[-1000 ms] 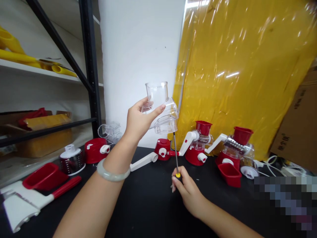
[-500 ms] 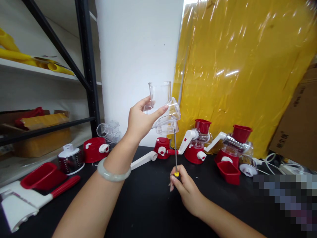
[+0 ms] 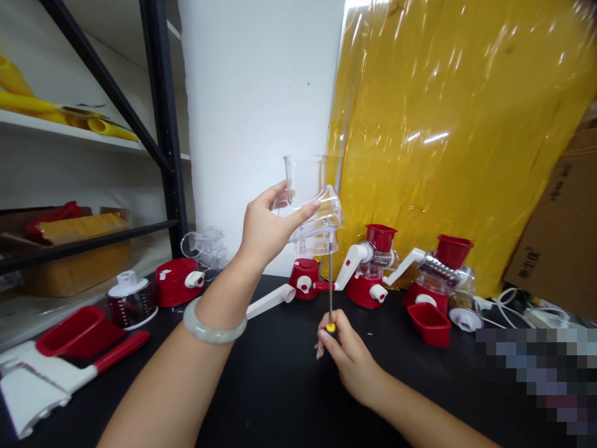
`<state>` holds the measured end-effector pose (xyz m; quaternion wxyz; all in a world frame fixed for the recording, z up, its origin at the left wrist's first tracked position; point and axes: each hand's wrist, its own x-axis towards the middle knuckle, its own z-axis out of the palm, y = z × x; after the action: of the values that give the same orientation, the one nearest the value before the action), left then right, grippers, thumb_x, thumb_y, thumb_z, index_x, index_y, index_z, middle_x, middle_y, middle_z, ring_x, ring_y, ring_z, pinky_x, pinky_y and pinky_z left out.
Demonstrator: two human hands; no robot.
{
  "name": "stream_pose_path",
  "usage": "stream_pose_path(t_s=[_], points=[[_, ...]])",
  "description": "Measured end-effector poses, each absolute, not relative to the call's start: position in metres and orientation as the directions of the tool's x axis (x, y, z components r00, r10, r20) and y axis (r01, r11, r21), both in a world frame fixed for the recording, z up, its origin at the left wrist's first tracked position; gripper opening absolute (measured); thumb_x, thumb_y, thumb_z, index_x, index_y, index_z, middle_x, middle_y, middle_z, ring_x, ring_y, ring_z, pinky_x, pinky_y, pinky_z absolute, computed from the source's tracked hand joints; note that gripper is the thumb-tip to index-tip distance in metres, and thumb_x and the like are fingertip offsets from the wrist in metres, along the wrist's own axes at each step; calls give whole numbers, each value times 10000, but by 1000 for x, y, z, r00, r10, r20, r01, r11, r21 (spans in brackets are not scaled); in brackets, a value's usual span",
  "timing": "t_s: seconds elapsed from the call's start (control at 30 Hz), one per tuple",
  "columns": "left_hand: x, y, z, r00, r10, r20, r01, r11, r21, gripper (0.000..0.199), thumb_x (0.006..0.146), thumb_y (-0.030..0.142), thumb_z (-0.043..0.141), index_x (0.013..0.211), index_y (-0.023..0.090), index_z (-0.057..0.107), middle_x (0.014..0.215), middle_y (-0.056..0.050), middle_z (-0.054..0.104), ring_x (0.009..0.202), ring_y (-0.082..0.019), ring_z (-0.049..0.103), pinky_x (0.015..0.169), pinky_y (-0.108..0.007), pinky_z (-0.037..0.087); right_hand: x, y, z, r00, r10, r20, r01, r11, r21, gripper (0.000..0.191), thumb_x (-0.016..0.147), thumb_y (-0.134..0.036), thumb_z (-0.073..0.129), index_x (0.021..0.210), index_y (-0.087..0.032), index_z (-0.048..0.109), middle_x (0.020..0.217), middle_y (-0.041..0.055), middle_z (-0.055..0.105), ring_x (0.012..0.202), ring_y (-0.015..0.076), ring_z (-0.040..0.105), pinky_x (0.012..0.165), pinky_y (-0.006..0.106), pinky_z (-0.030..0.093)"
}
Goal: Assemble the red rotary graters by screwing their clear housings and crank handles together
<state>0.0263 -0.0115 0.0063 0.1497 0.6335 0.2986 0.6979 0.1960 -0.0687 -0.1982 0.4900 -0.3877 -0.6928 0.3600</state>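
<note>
My left hand (image 3: 275,218) is closed around a clear plastic grater housing (image 3: 305,177), held up above the table with its chute upright. Below it, my right hand (image 3: 347,348) grips a screwdriver (image 3: 331,286) by its dark and yellow handle. The shaft points straight up, and its tip is at the underside of the housing; whether it sits on a screw I cannot tell. Behind my hands stands a small red base (image 3: 305,278) with a white knob. A white crank handle (image 3: 273,300) lies partly behind my left forearm.
Two assembled red rotary graters (image 3: 368,289) (image 3: 426,292) stand at the right, with a red hopper (image 3: 429,325) in front. At the left are a red base (image 3: 178,282), a drum grater (image 3: 133,300), a red tray (image 3: 77,333) and a white part with a red handle (image 3: 122,351). Shelving (image 3: 161,124) rises behind.
The housing has shifted very slightly right in view, and the screwdriver stands a little more upright. Both hands keep their grips.
</note>
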Motion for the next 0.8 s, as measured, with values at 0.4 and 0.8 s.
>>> stream_pose_path(t_s=[0.4,0.8], points=[[19,-8,8,-121,587,800,152,-786,599,799,611,553,884,1248,112,689,1171,-160,740,1113,-291,681,1048,-428,500,198,-66,-205,-285,848,448,88,488,-868,387,1030,-594,428,1048,-209,461,850,12,584,790,176,553,780,333,443],[19,-18,11,-90,538,838,176,-820,545,702,636,523,877,1201,144,706,1152,-138,754,1093,-268,692,1017,-393,513,203,-69,-189,-290,868,403,127,453,-883,393,985,-525,565,1212,-221,462,1025,60,608,940,190,585,860,351,470]])
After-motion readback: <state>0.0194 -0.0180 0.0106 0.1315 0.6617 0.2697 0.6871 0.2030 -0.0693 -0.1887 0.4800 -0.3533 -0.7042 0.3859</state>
